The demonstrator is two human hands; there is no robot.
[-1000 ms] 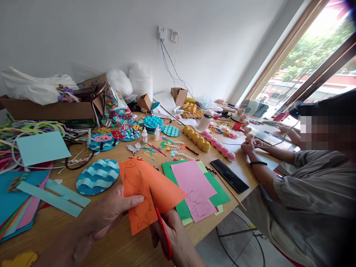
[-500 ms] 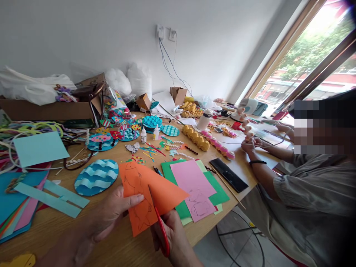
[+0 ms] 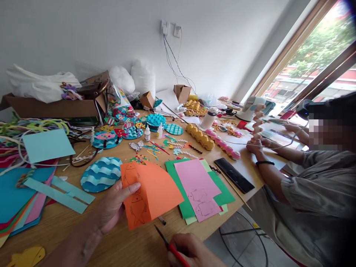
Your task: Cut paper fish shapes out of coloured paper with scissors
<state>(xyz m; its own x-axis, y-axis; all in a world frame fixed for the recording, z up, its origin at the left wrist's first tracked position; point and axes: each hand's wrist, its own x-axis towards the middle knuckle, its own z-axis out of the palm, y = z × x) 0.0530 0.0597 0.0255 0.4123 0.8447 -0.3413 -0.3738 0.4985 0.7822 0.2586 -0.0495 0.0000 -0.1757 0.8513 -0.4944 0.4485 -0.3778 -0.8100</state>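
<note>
My left hand (image 3: 118,205) pinches the left part of a sheet of orange paper (image 3: 164,189), thumb on top. Pencil-drawn fish show on its left strip, and a long cut separates part of that strip from the wider right flap. Low in front, my right hand (image 3: 191,250) is closed round the red-handled scissors (image 3: 174,248), whose dark blade tips point up and left, apart from the paper. Just beyond them on the table lies a short dark pen-like thing (image 3: 161,220). Right of the orange paper, a pink sheet (image 3: 196,185) with drawn fish rests on green paper (image 3: 185,207).
A blue wavy disc (image 3: 101,174), coloured sheets (image 3: 25,200) and a yellow paper fish (image 3: 27,256) lie on the left. Glue bottles (image 3: 147,133) stand mid-table. A black phone (image 3: 234,175) and a thin stick (image 3: 233,185) are on the right, near a co-worker's hands (image 3: 257,145).
The scissors have come out of the orange paper and moved down towards me with my right hand. My left hand still holds the paper, whose right flap now hangs differently.
</note>
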